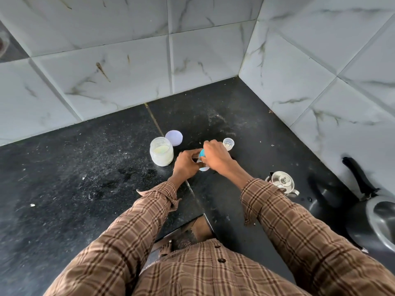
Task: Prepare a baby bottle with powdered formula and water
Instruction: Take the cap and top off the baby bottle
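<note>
Head view: bottle upright on black counter, btwn both hands. Left hand curled round its body, right hand grips blue top. Open jar w/ powder just left, lid behind it, cap beside right hand.

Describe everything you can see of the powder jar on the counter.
The powder jar is a clear, round container, glass or plastic, standing upright and open on the black counter. It is partly filled with white powder. Its lilac lid lies just behind it. Neither of the hands touches it; the left hand is nearest.
</note>
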